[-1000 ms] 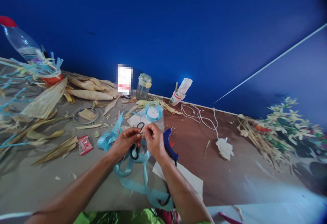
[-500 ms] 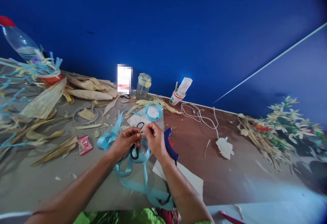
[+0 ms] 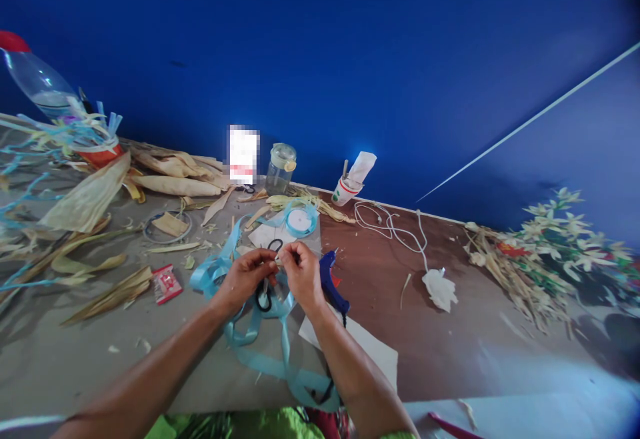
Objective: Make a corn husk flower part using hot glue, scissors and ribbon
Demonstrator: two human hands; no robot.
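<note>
My left hand [image 3: 249, 276] and my right hand [image 3: 301, 272] meet over the middle of the table, each closed in a pinch. A tiny pale piece shows between the fingertips, too small to name. Beneath the hands lie black-handled scissors [image 3: 263, 301], partly hidden by the left fingers. Loops of light blue ribbon [image 3: 245, 337] spread around and below them. Just beyond the hands sits a ribbon roll [image 3: 301, 221] with a white centre. A blue glue gun [image 3: 332, 283] rests right of my right hand.
Dried corn husks [image 3: 175, 185] cover the left and back left, near a red sweet packet [image 3: 167, 283]. A glass jar [image 3: 281, 169] and a paper cup [image 3: 346, 190] stand along the wall. A white cable [image 3: 395, 229] and artificial flowers [image 3: 575, 245] lie to the right.
Both hands stay in nearly the same place, fingertips still together. The fingers have shifted only slightly, and nothing else has moved.
</note>
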